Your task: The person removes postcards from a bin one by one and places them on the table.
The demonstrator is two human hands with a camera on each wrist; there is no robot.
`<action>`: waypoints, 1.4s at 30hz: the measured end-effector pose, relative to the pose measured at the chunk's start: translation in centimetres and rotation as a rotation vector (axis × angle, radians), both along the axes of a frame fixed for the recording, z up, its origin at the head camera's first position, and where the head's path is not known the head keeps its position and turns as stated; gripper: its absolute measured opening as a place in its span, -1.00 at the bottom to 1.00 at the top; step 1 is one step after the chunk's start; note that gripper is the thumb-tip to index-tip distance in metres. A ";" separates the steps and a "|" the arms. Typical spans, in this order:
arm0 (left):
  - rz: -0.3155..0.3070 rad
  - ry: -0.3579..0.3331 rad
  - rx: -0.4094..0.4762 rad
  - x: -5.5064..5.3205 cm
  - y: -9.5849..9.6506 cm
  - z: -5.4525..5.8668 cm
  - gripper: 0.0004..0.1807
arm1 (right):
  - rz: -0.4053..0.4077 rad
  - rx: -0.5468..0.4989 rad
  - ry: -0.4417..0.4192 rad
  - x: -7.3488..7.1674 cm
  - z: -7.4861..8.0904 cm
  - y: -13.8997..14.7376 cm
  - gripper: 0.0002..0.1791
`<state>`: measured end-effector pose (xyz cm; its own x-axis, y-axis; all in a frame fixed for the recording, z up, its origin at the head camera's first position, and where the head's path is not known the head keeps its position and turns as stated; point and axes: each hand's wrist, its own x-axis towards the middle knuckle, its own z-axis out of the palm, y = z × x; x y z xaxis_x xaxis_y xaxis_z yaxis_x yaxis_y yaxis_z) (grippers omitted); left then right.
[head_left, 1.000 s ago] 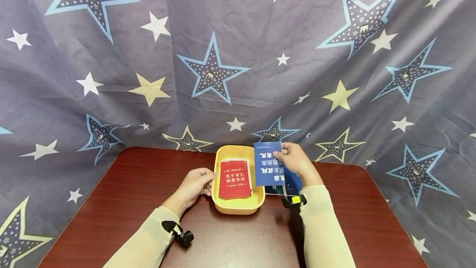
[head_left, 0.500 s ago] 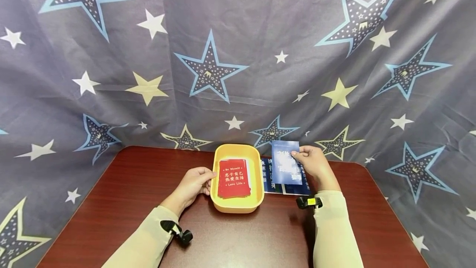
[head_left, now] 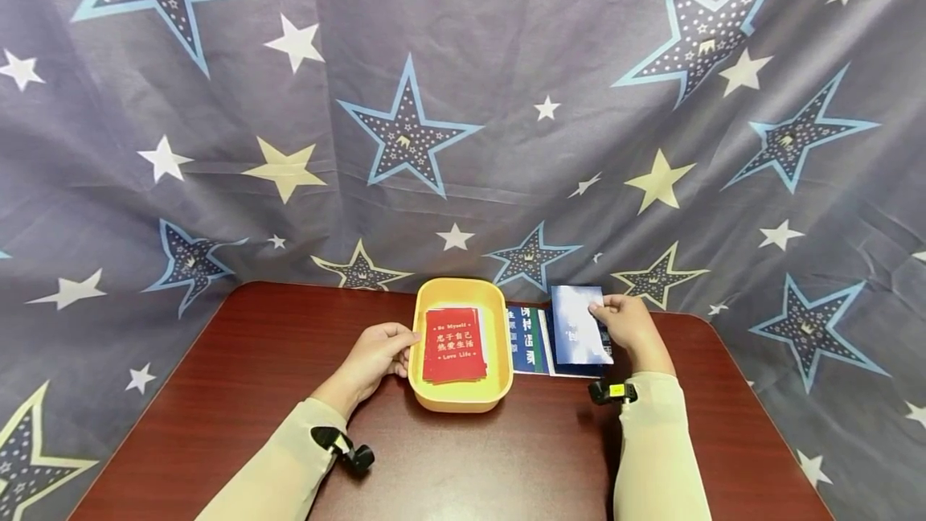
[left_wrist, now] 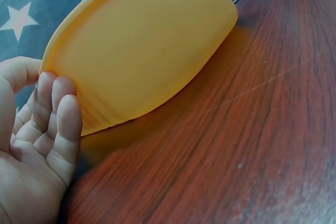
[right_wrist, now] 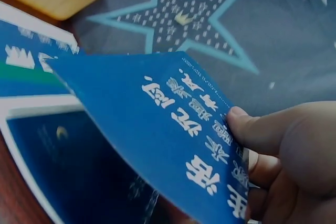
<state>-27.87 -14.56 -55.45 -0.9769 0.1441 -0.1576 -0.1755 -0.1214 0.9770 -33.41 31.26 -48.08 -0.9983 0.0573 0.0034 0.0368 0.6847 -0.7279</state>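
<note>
A blue card with white Chinese writing [head_left: 577,328] is pinched along its right edge by my right hand [head_left: 633,331], thumb on top. It tilts over other blue cards [head_left: 530,342] lying on the table; in the right wrist view a dark card [right_wrist: 68,156] shows beneath it. My left hand [head_left: 374,360] grips the left rim of a yellow plastic basket [head_left: 463,404], thumb at the rim and fingers against the outer wall, as the left wrist view shows. Inside the basket lies a stack of red cards [head_left: 454,346] with white lettering.
The reddish-brown wooden table [head_left: 463,473] runs up to a grey curtain [head_left: 405,239] printed with stars, close behind the basket. Black wrist straps with small cameras sit on both sleeves.
My right hand has carried the blue card rightward from the basket's edge and lowered it over the right-hand cards, uncovering more of the left ones. The left hand stays on the basket.
</note>
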 end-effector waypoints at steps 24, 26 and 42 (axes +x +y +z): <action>-0.015 0.023 -0.007 0.2 -0.1 0.3 -0.82 | -0.062 0.153 -0.100 -0.8 -3.9 -0.2 -0.57; -0.016 0.026 -0.005 0.2 -0.1 0.2 -0.81 | -0.070 0.173 -0.104 -0.9 -4.0 -0.2 -0.57; -0.013 0.030 -0.012 -0.1 0.0 0.0 -0.83 | -0.131 0.242 -0.056 -0.7 -4.0 -0.5 -0.62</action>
<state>-27.93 -14.59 -55.42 -0.9793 0.1550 -0.1304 -0.1480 -0.1077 0.9831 -34.13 30.72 -52.13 -0.9815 0.1900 -0.0224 0.1719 0.8249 -0.5385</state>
